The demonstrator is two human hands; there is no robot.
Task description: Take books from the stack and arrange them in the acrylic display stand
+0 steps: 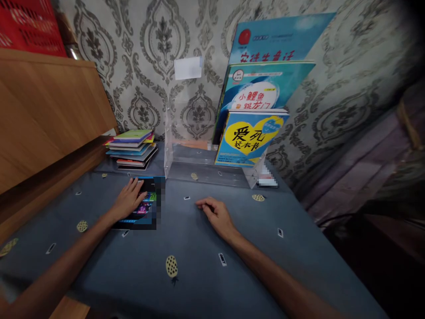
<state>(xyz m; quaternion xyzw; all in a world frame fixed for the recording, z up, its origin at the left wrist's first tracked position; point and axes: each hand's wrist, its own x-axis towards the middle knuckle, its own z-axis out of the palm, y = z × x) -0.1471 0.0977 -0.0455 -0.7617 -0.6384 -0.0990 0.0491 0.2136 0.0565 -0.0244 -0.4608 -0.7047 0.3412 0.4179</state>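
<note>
My left hand [130,198] lies with fingers apart on a dark, flat book-like item [143,218] with blue edges and colourful pictures. Its right part is blurred into blocks, so I cannot tell exactly what kind it is. Over the middle of the table, my right hand [215,213] is loosely bent with its fingertips pointing left. Nothing shows between its fingers. Beyond it, a clear plastic stand [206,170] holds a blue book with a yellow heart [249,137], a teal book [265,84] and a taller blue book [282,37] towards its right end.
A stack of thin books [133,148] sits at the back left, beside a wooden cabinet [49,106]. Above that is a red basket [29,26]. The grey tablecloth [139,274] has pineapple prints. Patterned wallpaper [162,35] rises behind, and a curtain [358,150] hangs at right.
</note>
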